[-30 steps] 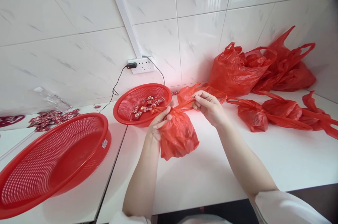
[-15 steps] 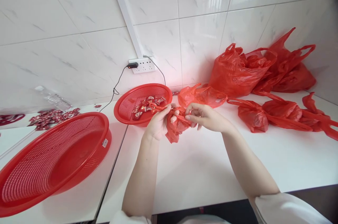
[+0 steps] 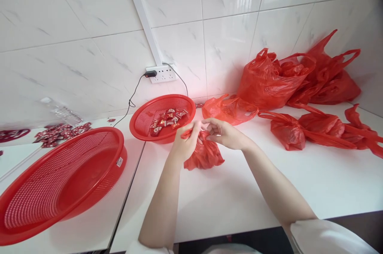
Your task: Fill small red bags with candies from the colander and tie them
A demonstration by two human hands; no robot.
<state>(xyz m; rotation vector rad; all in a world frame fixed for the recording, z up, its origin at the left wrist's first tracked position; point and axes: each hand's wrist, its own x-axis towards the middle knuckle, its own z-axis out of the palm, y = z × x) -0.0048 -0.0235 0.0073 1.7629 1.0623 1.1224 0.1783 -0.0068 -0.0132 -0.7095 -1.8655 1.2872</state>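
A small filled red plastic bag (image 3: 204, 155) rests on the white counter (image 3: 245, 190) in front of me. My left hand (image 3: 186, 143) pinches the bag's handles at its top, fingers closed. My right hand (image 3: 225, 133) meets it from the right, fingers also pinched on the handles. Just behind the hands stands a small red mesh basket (image 3: 143, 123) with several red-wrapped candies (image 3: 167, 119) inside.
A large red mesh basket (image 3: 60, 178) sits at the near left. Tied red bags (image 3: 311, 128) lie at the right, larger loose red bags (image 3: 278, 78) lean on the tiled wall. A wall socket (image 3: 160, 73) with a black cable is behind. Scattered candies (image 3: 56, 132) lie far left.
The bag hung lifted with its handles stretched between my hands; now it sits on the counter and both hands have closed together at its top.
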